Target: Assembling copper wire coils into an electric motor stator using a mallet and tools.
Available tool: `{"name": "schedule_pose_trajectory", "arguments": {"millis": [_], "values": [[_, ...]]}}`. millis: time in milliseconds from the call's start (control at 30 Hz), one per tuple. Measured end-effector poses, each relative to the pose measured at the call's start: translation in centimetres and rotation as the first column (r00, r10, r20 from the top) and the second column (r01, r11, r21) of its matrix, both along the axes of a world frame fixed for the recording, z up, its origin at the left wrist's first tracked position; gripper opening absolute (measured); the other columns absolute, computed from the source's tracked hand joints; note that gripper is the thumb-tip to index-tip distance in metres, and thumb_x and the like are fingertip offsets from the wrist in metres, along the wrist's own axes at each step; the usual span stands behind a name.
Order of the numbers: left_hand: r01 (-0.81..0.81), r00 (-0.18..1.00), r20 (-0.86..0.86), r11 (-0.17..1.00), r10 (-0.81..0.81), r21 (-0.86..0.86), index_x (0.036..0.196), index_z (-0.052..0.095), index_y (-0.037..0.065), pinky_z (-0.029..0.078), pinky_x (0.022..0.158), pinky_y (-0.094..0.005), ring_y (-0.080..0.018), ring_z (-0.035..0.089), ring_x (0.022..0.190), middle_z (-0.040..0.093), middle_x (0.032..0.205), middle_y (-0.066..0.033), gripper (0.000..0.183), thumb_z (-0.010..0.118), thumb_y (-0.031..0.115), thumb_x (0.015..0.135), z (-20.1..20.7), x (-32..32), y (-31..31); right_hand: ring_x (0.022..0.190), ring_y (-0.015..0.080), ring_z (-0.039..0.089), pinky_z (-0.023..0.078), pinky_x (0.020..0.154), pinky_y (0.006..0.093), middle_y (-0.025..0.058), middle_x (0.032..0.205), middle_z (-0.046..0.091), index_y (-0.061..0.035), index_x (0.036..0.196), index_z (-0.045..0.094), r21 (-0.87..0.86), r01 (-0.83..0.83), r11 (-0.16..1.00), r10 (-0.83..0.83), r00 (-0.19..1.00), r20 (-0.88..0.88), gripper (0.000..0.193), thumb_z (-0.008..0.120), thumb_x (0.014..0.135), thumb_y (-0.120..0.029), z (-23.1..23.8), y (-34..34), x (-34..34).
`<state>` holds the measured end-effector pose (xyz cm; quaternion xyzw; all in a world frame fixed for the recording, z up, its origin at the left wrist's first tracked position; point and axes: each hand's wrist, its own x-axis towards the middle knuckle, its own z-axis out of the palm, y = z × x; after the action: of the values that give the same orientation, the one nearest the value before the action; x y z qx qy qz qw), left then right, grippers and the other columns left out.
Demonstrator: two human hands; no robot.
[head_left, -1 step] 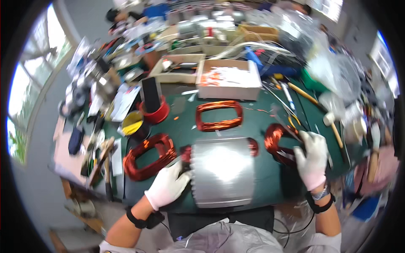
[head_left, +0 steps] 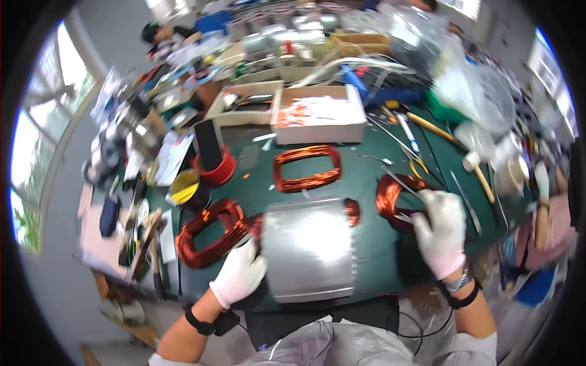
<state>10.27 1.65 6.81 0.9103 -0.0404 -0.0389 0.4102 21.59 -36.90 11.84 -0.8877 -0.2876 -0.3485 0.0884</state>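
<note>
Showing right-edge teeth (head_left: 354,261), the cylinder (head_left: 305,253) has turned; right fingers (head_left: 434,200) grip a rod (head_left: 401,177); left fingers (head_left: 246,250): can't tell.

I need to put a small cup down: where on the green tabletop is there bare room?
Bare green tabletop shows between the silver core and right hand, below the right coil. A narrower patch separates the back coil from the right coil. It's crowded behind the open box and among hand tools at the left edge.
</note>
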Motion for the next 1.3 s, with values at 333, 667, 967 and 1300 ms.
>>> {"name": "schedule_pose_trajectory", "arguments": {"millis": [333, 667, 967, 1300], "values": [[0.270, 0.918, 0.256, 0.949, -0.305, 0.163, 0.129, 0.061, -0.002, 0.056, 0.086, -0.0407, -0.0378, 0.072, 0.095, 0.073, 0.103, -0.0212, 0.036, 0.065, 0.011, 0.095, -0.7, 1.8, -4.3, 0.060, 0.0388, 0.069, 0.056, 0.057, 0.0476, 0.0169, 0.060, 0.064, 0.0006, 0.101, 0.053, 0.357, 0.005, 0.934, 0.284, 0.594, -0.752, 0.029, 0.061, 0.102, -0.028, -5.9, 7.0, -4.7], [0.211, 0.926, 0.280, 0.963, -0.252, 0.170, 0.128, 0.062, -0.002, 0.056, 0.086, -0.0405, -0.0375, 0.072, 0.094, 0.073, 0.103, -0.0207, 0.036, 0.066, 0.011, 0.095, -0.5, 3.3, -5.3, 0.087, 0.0417, 0.071, 0.055, 0.079, 0.0478, 0.0227, 0.087, 0.069, -0.0013, 0.111, 0.059, 0.652, 0.084, 0.754, 0.528, 0.512, -0.677, 0.019, 0.060, 0.102, -0.018, -6.9, 5.4, -2.4], [0.175, 0.926, 0.305, 0.968, -0.224, 0.181, 0.127, 0.062, -0.002, 0.056, 0.085, -0.0404, -0.0371, 0.072, 0.094, 0.073, 0.102, -0.0203, 0.035, 0.066, 0.011, 0.095, -1.0, 2.9, -5.5, 0.111, 0.0424, 0.065, 0.052, 0.096, 0.0473, 0.0266, 0.117, 0.066, -0.0036, 0.145, 0.048, 0.585, -0.171, 0.793, 0.587, 0.470, -0.659, 0.055, 0.056, 0.091, -0.008, -8.4, 5.0, 0.6], [0.112, 0.937, 0.301, 0.971, -0.174, 0.214, 0.126, 0.063, -0.002, 0.056, 0.085, -0.0402, -0.0368, 0.071, 0.093, 0.073, 0.102, -0.0199, 0.034, 0.066, 0.011, 0.094, -1.4, 0.8, -4.4, 0.092, 0.0346, 0.069, 0.056, 0.080, 0.0466, 0.0133, 0.096, 0.064, -0.0093, 0.099, 0.069, 0.282, -0.187, 0.941, 0.291, 0.872, -0.393, 0.012, 0.061, 0.090, -0.009, -5.5, 6.1, 8.4]]}}
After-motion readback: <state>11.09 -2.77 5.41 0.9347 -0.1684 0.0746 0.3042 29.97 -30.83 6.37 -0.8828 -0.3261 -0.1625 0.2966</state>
